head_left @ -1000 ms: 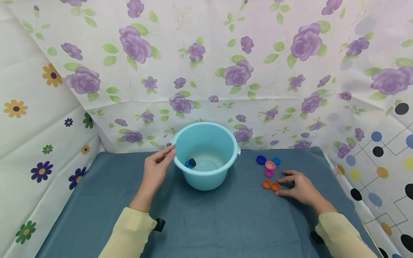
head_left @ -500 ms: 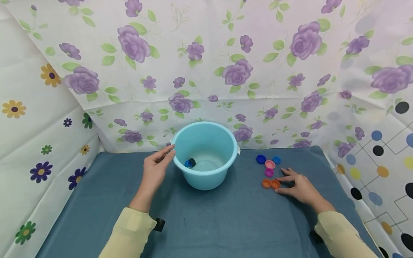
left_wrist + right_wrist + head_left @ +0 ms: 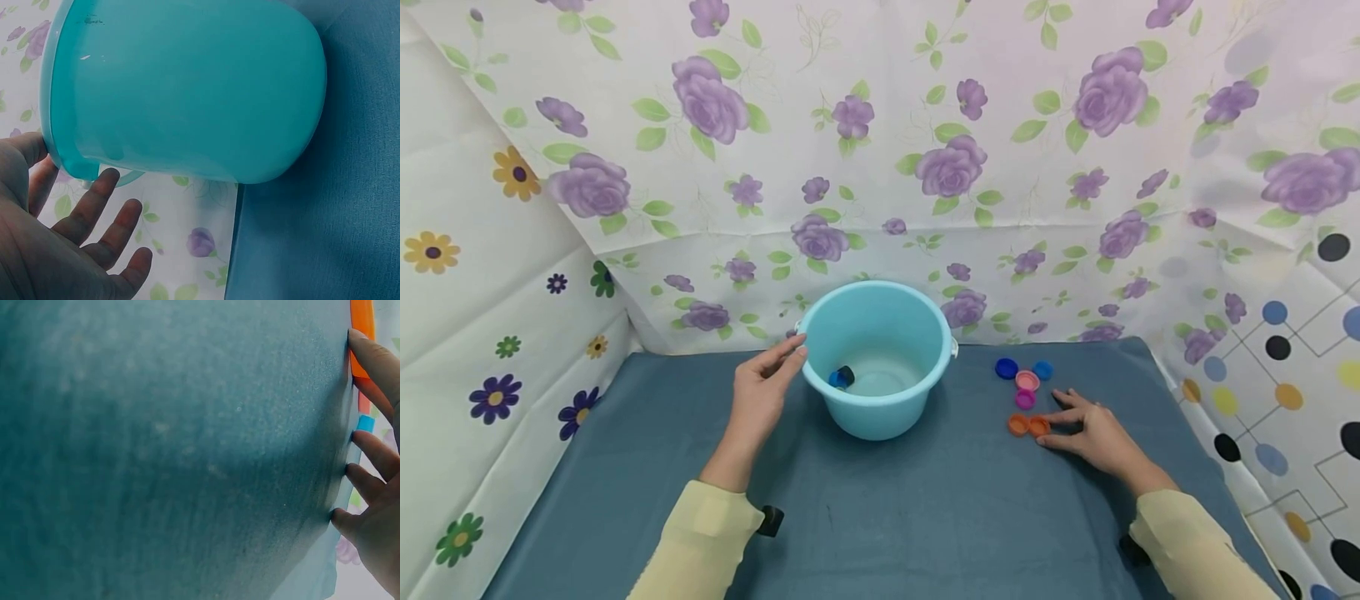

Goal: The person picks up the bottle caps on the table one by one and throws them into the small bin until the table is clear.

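Note:
A light blue bucket [image 3: 874, 417] stands on the table, with a few small blue and black pieces [image 3: 841, 377] inside at its lower left. My left hand [image 3: 762, 400] pinches the bucket's left rim between thumb and index finger; its other fingers spread below the rim in the left wrist view. At the right, my right hand [image 3: 1097, 433] has thumb and index finger around an orange bottle cap [image 3: 1039, 426], its other fingertips on the cloth. A second orange cap [image 3: 1018, 425] touches the first on its left.
Behind the orange caps lie a magenta cap [image 3: 1025, 399], a pink cap [image 3: 1027, 381], a dark blue cap [image 3: 1007, 368] and a light blue cap [image 3: 1042, 371]. A blue-grey cloth [image 3: 880, 517] covers the table. Floral sheets [image 3: 880, 167] hang behind it.
The right hand and the orange cap between its fingers have shifted very slightly away from me. The left hand and the bucket stay in place.

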### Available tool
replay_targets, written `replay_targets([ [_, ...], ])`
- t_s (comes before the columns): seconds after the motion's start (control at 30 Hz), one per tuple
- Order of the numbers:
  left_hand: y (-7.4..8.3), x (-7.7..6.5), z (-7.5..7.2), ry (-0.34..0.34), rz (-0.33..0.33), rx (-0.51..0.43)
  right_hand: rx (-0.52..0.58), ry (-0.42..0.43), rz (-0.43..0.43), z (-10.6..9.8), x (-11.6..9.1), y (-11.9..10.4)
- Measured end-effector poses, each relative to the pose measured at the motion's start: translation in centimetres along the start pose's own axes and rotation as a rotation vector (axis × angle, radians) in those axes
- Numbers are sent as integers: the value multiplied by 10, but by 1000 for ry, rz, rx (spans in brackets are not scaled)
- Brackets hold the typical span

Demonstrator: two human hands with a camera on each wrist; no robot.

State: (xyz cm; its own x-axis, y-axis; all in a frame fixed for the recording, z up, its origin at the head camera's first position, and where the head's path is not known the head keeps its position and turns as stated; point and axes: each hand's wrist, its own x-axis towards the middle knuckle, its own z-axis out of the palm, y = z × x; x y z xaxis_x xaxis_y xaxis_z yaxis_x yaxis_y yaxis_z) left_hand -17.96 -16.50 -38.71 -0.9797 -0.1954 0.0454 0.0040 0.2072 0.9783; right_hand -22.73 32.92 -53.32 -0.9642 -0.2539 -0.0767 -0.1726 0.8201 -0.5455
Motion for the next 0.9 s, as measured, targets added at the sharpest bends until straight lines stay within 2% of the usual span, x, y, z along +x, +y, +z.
replay_targets([
  [0.57, 1, -1, 1, 4, 13, -3, 54, 21, 20, -2, -1, -8],
  [0.9, 1, 0, 1, 2, 5, -5, 110, 109, -15, -17, 1, -21],
])
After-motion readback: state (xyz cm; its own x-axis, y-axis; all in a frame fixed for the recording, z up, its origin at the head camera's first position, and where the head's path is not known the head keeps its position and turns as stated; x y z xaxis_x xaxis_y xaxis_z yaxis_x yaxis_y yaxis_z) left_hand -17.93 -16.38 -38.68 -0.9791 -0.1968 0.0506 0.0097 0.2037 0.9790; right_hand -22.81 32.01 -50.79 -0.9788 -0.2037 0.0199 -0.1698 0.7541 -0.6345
